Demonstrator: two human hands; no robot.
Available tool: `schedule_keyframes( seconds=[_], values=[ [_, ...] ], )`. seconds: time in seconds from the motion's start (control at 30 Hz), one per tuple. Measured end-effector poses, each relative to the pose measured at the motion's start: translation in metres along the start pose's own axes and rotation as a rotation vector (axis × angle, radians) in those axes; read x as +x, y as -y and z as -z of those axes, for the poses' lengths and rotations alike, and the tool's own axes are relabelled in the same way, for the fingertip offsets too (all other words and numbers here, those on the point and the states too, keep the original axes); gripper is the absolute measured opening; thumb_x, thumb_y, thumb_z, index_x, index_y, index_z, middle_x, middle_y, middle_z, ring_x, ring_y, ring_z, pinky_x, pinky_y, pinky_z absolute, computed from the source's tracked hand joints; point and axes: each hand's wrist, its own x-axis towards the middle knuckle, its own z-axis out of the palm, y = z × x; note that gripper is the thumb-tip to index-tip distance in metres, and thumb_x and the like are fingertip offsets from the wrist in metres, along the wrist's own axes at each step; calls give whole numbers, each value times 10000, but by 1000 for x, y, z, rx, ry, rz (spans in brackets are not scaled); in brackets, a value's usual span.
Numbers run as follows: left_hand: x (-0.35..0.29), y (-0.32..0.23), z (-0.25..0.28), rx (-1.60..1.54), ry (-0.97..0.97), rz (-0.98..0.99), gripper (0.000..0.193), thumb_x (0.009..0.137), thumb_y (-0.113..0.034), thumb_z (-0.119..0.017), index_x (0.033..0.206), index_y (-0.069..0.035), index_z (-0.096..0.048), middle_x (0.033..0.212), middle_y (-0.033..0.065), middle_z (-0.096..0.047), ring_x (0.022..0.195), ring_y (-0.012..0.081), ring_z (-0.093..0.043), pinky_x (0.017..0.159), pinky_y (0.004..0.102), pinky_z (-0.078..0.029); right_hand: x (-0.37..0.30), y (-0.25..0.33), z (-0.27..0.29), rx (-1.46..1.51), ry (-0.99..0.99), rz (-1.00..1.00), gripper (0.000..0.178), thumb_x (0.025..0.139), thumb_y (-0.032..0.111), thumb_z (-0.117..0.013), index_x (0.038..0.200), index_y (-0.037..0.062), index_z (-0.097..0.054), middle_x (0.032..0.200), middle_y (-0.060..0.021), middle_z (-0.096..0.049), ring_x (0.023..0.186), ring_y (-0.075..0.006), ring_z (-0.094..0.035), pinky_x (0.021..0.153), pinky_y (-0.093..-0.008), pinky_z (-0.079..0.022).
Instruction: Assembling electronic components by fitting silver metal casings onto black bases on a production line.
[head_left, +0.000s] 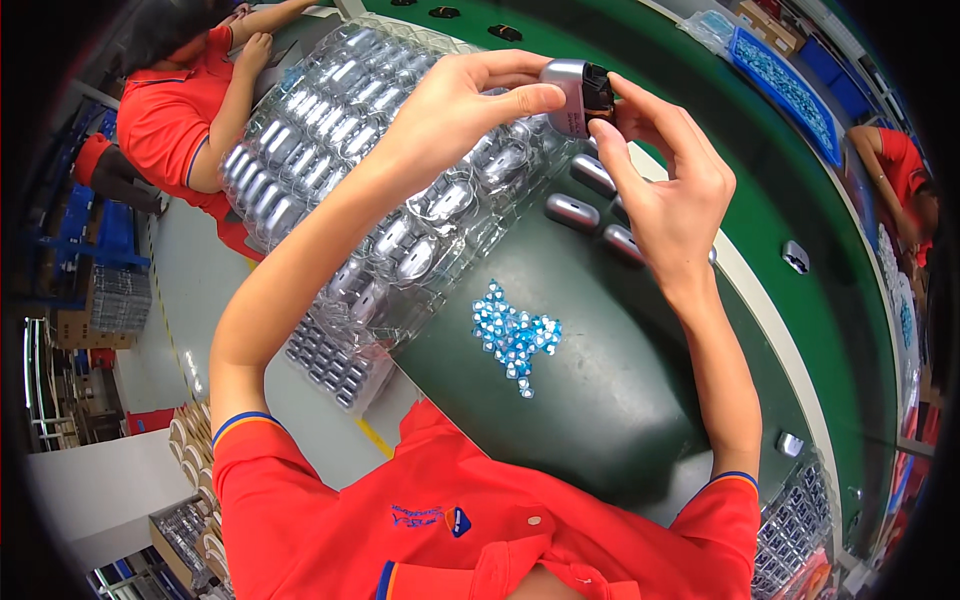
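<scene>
Above the far side of the dark green table, my left hand grips a small silver casing between thumb and fingers. A black insert shows at the casing's right-hand end. My right hand pinches this insert, thumb below and fingers above; how deep it sits in the casing I cannot tell. Under my hands several silver casings lie on the table. Closer to me is a loose heap of small blue and white pieces.
Clear plastic trays of silver casings are stacked at the left. Beyond a pale rail runs a green conveyor, carrying a silver part and black parts. A blue bin stands across it. Co-workers in red sit left and right.
</scene>
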Motion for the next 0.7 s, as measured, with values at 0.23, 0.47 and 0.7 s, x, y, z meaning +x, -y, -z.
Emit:
schedule_keyframes(
  seconds=[0.23,0.47,0.7],
  values=[
    [-3,-4,-2,-11,-6,-13,366,884,-247,-708,1143,11,-678,1051,75,-703,1050,145,-615,959,301,-446,-5,-4,-4,284,27,-144,328,864,29,-715,1189,13,-674,988,-93,-698,904,-152,-679,859,-289,-549],
    [-13,-8,-10,33,-31,-17,349,878,-253,-704,1139,-21,-690,1135,82,-664,1065,164,-609,974,313,-441,4,-10,6,908,294,-538,390,958,193,-625,1294,1,-572,1082,-92,-651,1033,-165,-625,903,-287,-515],
    [-26,1,-4,15,98,-327,332,867,-259,-702,1140,-70,-703,1417,105,-472,1204,228,-535,1033,369,-413,1,7,8,1131,618,-561,543,975,360,-577,1311,-60,-506,1108,-100,-605,1014,-180,-572,920,-317,-465]
  ],
)
